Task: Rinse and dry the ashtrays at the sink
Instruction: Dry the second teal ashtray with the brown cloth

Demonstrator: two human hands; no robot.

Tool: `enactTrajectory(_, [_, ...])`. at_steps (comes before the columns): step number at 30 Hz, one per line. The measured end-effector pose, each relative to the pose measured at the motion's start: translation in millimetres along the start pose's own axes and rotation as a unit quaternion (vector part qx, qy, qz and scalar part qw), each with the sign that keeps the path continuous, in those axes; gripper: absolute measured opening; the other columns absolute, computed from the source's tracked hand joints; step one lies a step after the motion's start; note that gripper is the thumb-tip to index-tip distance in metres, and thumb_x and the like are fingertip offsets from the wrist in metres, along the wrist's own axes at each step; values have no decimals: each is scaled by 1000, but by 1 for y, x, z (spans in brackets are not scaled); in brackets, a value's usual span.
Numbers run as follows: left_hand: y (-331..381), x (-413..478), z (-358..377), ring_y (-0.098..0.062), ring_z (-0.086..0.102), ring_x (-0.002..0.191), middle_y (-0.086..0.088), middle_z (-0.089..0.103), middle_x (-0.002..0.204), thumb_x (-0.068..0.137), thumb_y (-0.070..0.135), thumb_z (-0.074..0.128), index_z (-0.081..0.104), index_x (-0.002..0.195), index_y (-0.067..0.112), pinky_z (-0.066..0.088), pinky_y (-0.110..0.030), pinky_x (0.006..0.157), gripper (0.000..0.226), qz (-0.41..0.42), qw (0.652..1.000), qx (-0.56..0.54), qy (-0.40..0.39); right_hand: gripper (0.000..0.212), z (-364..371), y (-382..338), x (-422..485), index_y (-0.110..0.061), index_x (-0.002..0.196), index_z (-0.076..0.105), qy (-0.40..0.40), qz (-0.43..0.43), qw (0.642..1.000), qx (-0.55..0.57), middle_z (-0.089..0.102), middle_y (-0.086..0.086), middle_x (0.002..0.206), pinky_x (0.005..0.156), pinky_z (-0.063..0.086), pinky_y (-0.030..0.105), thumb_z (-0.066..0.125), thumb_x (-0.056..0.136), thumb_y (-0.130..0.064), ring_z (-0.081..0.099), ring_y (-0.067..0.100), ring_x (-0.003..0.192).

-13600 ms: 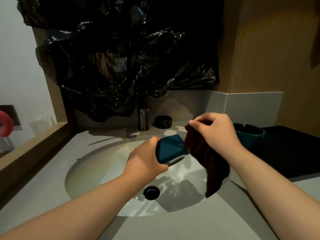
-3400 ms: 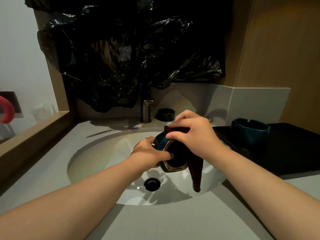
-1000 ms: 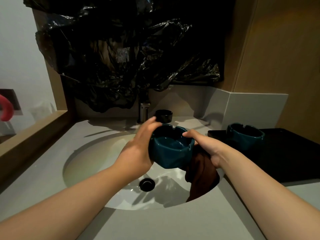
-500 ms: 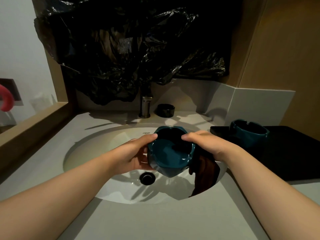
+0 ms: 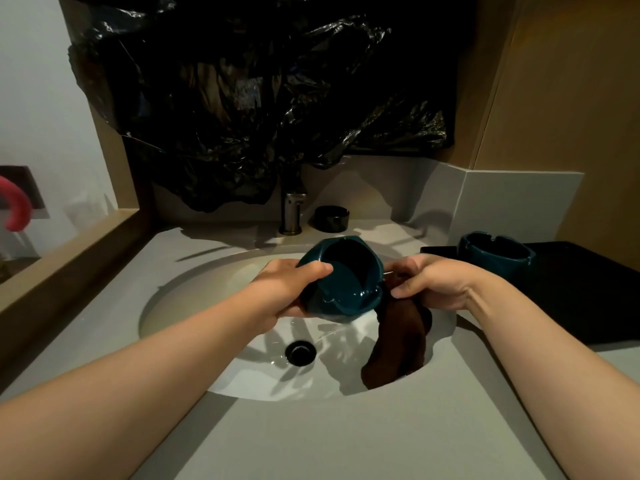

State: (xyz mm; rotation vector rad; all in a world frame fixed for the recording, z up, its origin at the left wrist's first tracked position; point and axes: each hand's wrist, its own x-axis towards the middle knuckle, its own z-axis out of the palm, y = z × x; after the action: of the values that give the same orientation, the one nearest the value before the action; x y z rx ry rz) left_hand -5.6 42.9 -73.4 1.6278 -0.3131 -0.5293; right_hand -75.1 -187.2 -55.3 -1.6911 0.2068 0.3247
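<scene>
Dim bathroom, with a grey table and a white sink set into it. Crumpled black plastic hangs over the wall behind the tap. Over the sink, the left hand grips a teal ashtray, tilted so its hollow faces the viewer. The thumb lies over the near rim and the fingers are clamped round the underside. The glaze looks wet and shiny. The right hand, just beside the ashtray's right wall, has its fingers curled and pinching a brown cloth, which hangs down into the sink. A second teal ashtray stands upright on a black mat at the right, and a small black ashtray sits by the tap.

The step in hand appears to be drying. To do it well, the cloth likely needs bunching over the fingertips and pushing into the hollow, then running round the rim notches and the base. Meanwhile the left hand should turn the ashtray and hold it low over the sink, since wet glaze may slip.
</scene>
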Motion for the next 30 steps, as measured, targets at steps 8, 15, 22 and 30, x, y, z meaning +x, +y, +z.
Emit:
enactTrajectory(8, [-13,14,-14,-26,69,89,-9,71,96,79,29,76,66,99,16,60,-40,77,25,24,992,-6,123,40,11,-18,-7,-10,95,71,215,-117,968,60,67,19,104,75,53,32,56,77,21,63,33,100])
enactTrajectory(15, [-23,20,-9,-27,69,88,-11,71,97,82,32,72,66,97,15,60,-35,68,23,12,993,-7,117,34,66,-8,0,-27,102,68,250,-295,841,-380,59,-10,120,106,34,20,61,85,2,51,6,118])
enactTrajectory(22, [-25,22,-6,-27,68,86,-6,71,88,73,41,75,66,81,24,59,-45,78,21,52,985,59,155,53,80,11,19,-11,140,41,156,-195,599,-761,37,8,148,117,14,38,47,87,-11,22,23,140])
enactTrajectory(30, [-22,18,-1,-26,68,85,-3,70,84,76,38,73,65,77,25,58,-45,81,15,71,983,78,151,13,93,13,19,-14,97,58,119,-212,623,-743,62,3,94,107,34,35,55,85,-11,58,24,95])
